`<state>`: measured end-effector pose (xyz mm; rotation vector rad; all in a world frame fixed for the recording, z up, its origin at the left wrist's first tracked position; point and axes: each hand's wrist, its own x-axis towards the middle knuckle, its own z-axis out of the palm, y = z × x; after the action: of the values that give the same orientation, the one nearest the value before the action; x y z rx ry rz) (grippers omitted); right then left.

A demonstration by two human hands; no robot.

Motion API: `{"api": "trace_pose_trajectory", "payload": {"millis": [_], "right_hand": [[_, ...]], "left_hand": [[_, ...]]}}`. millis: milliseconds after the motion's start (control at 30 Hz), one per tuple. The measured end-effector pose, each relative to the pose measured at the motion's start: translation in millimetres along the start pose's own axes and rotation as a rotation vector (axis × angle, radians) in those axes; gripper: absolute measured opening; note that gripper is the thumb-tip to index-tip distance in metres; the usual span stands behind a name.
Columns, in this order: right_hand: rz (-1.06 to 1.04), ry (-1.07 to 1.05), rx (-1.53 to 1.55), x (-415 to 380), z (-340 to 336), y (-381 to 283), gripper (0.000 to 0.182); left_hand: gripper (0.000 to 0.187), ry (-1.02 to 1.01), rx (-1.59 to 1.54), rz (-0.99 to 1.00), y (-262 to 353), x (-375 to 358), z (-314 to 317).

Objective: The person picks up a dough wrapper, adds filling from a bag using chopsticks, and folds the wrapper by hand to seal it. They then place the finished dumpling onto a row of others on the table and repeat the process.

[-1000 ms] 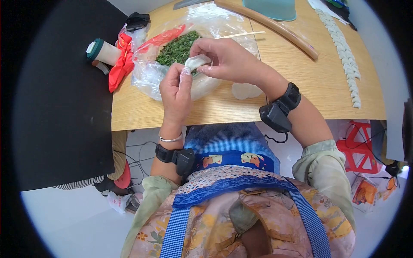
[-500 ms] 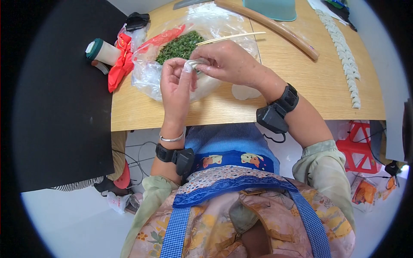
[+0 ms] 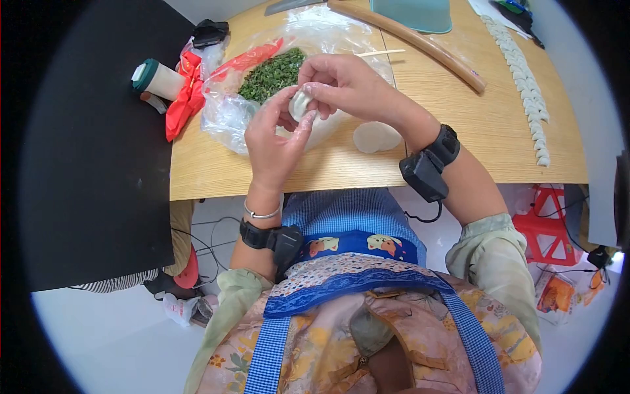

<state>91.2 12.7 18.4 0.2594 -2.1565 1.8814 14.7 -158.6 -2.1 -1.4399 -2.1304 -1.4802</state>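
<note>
Both of my hands meet over the near side of the plastic bag, around a small white folded dumpling (image 3: 300, 104). My left hand (image 3: 278, 136) grips its lower left side between thumb and fingers. From the right, my right hand (image 3: 341, 84) pinches its upper edge. Just behind them lies a heap of chopped greens (image 3: 270, 75) on the clear plastic bag (image 3: 226, 121). A pale chopstick (image 3: 384, 52) sticks out behind my right hand. Round white dough wrappers (image 3: 375, 137) rest on the table to the right of my hands.
Rows of white dumplings (image 3: 522, 72) run along the right of the wooden table (image 3: 453, 138). A long rolling pin (image 3: 420, 43) and a teal container (image 3: 417, 14) are at the back. A green-lidded cup (image 3: 157, 79) stands left, beside red plastic (image 3: 186, 105).
My left fingers have opened out around the dumpling, which now shows its broad face. My right wrist has shifted slightly right and down, uncovering more of the wrappers.
</note>
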Motion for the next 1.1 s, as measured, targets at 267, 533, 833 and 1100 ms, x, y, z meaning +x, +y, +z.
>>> {"api": "trace_pose_trajectory", "payload": {"millis": [267,533,833,1100], "right_hand": [[-0.062,0.078,-0.224,0.6,2.4,2.2,0.012],[-0.021,0.071,-0.264,-0.3,4.9,-3.0,0.011],[-0.168,0.064,-0.477,-1.6,7.9,-1.1,0.015],[-0.243,0.120,-0.677,-1.0,13.1,1.0,0.024]], "left_hand": [[0.032,0.037,0.193,0.113,-0.6,0.1,0.5],[0.027,0.107,0.229,0.140,-2.0,0.7,1.4],[0.024,0.156,0.228,0.139,-4.4,0.7,2.6],[0.024,0.185,0.092,0.053,-4.1,1.4,6.9]]}}
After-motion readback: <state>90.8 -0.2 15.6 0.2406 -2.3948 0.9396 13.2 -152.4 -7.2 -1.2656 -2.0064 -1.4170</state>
